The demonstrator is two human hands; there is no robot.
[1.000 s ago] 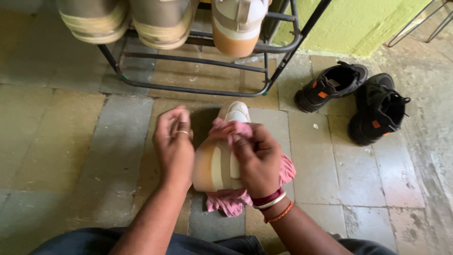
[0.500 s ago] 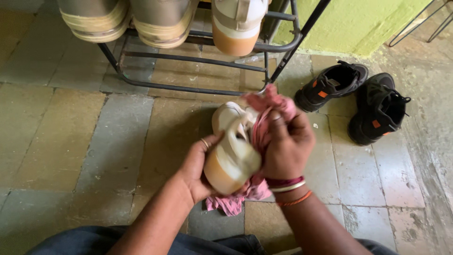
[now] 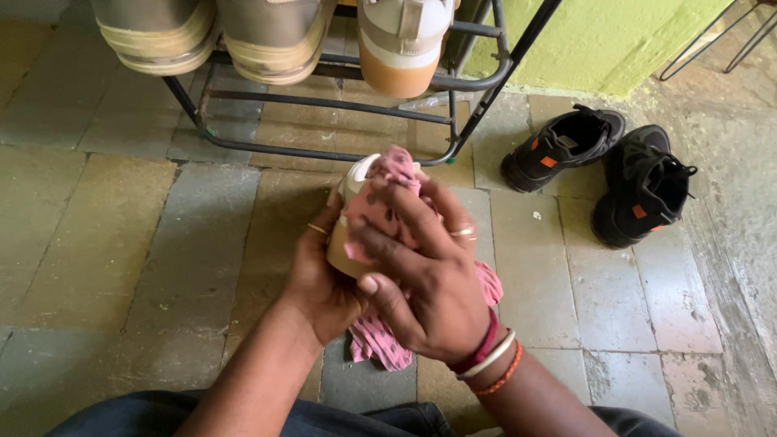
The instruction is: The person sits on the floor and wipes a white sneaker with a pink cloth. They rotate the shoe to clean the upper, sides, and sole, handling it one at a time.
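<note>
A white shoe with a tan sole (image 3: 346, 212) is held up in front of me, mostly hidden by my hands. My left hand (image 3: 320, 279), with a ring, cups it from below and the left. My right hand (image 3: 421, 279), with bangles on the wrist, presses a pink dotted cloth (image 3: 387, 198) over the shoe's top and side. The cloth's loose end hangs below my hands.
A black metal shoe rack (image 3: 340, 121) stands just ahead with several shoes on it, one white and tan (image 3: 401, 40). A pair of black shoes with orange marks (image 3: 607, 166) lies on the stone floor at the right by a green wall.
My right hand has swung with the cloth from the shoe's right side over its top. The shoe has turned, and my left hand now grips it from underneath.
</note>
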